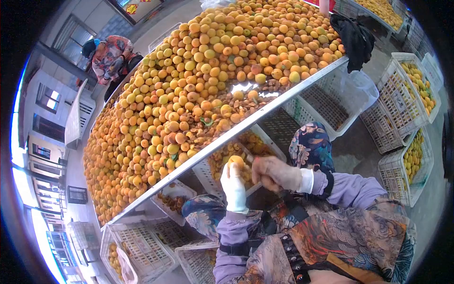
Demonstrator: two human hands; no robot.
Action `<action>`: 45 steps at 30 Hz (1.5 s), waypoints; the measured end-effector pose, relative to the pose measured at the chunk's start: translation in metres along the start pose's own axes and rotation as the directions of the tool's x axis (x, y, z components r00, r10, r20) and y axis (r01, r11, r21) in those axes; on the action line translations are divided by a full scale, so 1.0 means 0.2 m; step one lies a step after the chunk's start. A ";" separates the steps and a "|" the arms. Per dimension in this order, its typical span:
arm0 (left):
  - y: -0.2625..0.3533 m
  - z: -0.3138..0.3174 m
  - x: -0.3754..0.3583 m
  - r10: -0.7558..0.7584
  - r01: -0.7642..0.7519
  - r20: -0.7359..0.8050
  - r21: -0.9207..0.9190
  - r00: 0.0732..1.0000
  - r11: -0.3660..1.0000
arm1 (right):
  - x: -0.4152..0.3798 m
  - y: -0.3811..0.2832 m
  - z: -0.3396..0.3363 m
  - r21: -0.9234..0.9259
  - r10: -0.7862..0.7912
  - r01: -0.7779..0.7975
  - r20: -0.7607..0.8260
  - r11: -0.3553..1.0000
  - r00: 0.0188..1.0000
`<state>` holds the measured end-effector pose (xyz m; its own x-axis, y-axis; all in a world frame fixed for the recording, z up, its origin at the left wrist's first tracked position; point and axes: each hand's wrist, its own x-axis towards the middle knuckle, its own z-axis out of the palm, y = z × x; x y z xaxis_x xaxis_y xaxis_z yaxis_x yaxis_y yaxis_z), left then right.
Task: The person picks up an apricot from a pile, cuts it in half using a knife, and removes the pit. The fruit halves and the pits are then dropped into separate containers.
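An apricot (pixel 236 162) sits a little below the middle of the frame, round and orange-yellow, held up at the fingertips of the white-gloved left hand (pixel 234 187). The brown-gloved right hand (pixel 276 173) is closed just to its right, touching the fruit's side. Whether the apricot is whole or split cannot be told.
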<state>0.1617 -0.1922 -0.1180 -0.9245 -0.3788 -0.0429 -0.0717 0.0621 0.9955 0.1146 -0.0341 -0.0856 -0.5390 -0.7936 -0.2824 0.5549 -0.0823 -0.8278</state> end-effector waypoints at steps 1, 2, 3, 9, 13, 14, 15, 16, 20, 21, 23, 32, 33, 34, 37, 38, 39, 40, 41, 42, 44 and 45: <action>0.03 0.01 -0.02 -0.001 0.001 0.009 0.001 1.000 1.000 | 0.01 -0.01 -0.02 -0.008 -0.083 0.083 -0.104 0.997 0.991; 0.04 0.02 -0.04 0.107 -0.109 0.020 0.121 0.994 0.987 | 0.01 -0.04 -0.06 0.033 -0.002 0.007 -0.162 0.999 0.987; 0.04 0.02 -0.05 0.215 -0.219 0.043 0.237 0.976 0.946 | 0.03 -0.03 -0.05 0.037 -0.004 0.011 -0.168 0.999 0.986; 0.06 0.00 -0.08 0.521 -0.524 0.268 0.728 0.810 0.441 | 0.16 0.08 -0.02 -0.092 -0.044 0.015 -0.321 0.996 0.946; 0.00 0.01 -0.08 0.414 -0.426 0.181 0.642 0.892 0.638 | 0.18 0.12 -0.01 0.067 -0.032 0.055 -0.305 0.996 0.952; -0.01 0.02 -0.08 0.270 -0.283 0.100 0.500 0.958 0.818 | 0.19 0.15 -0.01 0.057 -0.081 0.106 -0.330 0.993 0.940; -0.03 0.03 -0.08 0.268 -0.281 0.099 0.499 0.958 0.820 | 0.20 0.18 -0.01 0.045 -0.128 0.153 -0.352 0.987 0.927; -0.07 0.03 -0.07 0.260 -0.250 0.025 0.382 0.965 0.890 | 0.18 0.15 0.03 0.142 -0.119 0.180 -0.356 0.973 0.927; -0.05 0.04 -0.05 -0.006 0.002 -0.019 -0.236 1.000 0.972 | 0.17 0.10 0.02 0.129 -0.121 0.172 -0.331 0.976 0.936; -0.03 0.05 -0.04 -0.160 0.152 0.031 -0.532 0.987 0.833 | 0.17 0.10 0.01 0.130 -0.124 0.175 -0.330 0.976 0.936; -0.05 0.05 -0.02 -0.143 0.135 0.032 -0.573 0.989 0.808 | 0.16 0.09 0.01 0.093 -0.108 0.147 -0.337 0.985 0.935; -0.08 -0.08 0.04 -0.173 0.217 0.154 -0.865 0.973 0.451 | 0.25 0.21 -0.07 0.031 -0.256 0.275 -0.279 0.961 0.926; -0.07 -0.09 0.05 -0.208 0.220 0.137 -0.859 0.969 0.462 | 0.28 0.23 -0.10 0.030 -0.256 0.275 -0.274 0.961 0.927; -0.06 -0.10 0.06 -0.196 0.239 0.167 -0.862 0.966 0.447 | 0.30 0.20 -0.12 -0.082 -0.229 0.214 -0.293 0.973 0.928; -0.02 -0.10 0.05 -0.170 0.261 0.206 -0.859 0.964 0.440 | 0.36 0.15 -0.15 -0.295 -0.231 0.130 -0.340 0.947 0.911; -0.02 -0.10 0.05 -0.154 0.262 0.215 -0.856 0.964 0.447 | 0.38 0.16 -0.16 -0.370 -0.289 0.160 -0.324 0.915 0.901; -0.03 -0.11 0.05 -0.155 0.260 0.212 -0.856 0.965 0.448 | 0.41 0.16 -0.16 -0.444 -0.343 0.188 -0.301 0.876 0.890; -0.05 -0.12 0.05 -0.145 0.271 0.230 -0.860 0.962 0.433 | 0.39 0.13 -0.14 -0.429 -0.335 0.179 -0.320 0.885 0.886; -0.06 -0.13 0.05 -0.134 0.281 0.248 -0.864 0.960 0.417 | 0.41 0.12 -0.14 -0.429 -0.331 0.177 -0.317 0.886 0.889; -0.08 -0.13 0.04 -0.135 0.279 0.245 -0.865 0.960 0.417 | 0.42 0.11 -0.15 -0.396 -0.370 0.235 -0.310 0.888 0.876; -0.07 -0.10 0.03 -0.112 0.282 0.259 -0.858 0.959 0.429 | 0.40 0.04 -0.10 -0.308 -0.468 0.377 -0.321 0.874 0.823; -0.06 -0.08 0.02 -0.114 0.282 0.258 -0.858 0.959 0.429 | 0.37 -0.03 -0.06 -0.307 -0.466 0.374 -0.321 0.875 0.825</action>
<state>0.1646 -0.2100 -0.1295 -0.9753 -0.1323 -0.1767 0.0301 -0.8728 0.4872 0.0638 -0.0859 -0.1076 -0.9063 -0.4226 -0.0031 0.0892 -0.1842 -0.9788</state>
